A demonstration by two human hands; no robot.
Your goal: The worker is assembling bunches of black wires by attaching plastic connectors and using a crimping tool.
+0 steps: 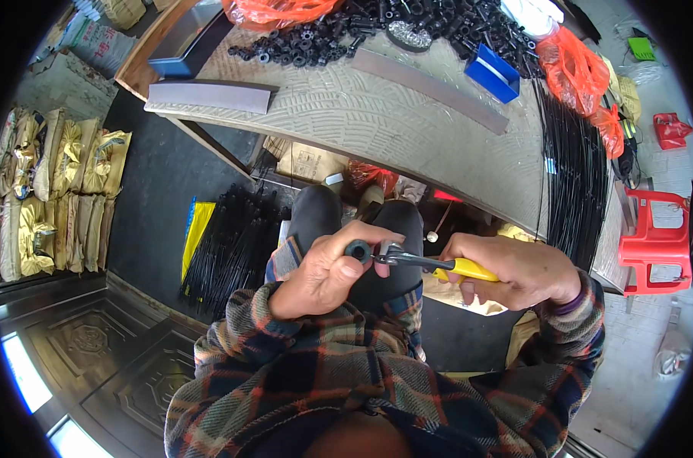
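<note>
Above my lap, my left hand pinches a short black tubular part, its round hollow end showing between thumb and fingers. My right hand is closed around a pair of pliers with yellow handles. The metal jaws reach left to the black part and my left fingertips. Whether the jaws bite on the part, I cannot make out. Beyond my knees stands a worktable with a heap of small black parts along its far side.
On the table lie a metal strip, a pale strip, a blue box, an orange-red bag and long black rods. More black rods lie at floor level on the left. A red stool stands right; stacked sacks stand far left.
</note>
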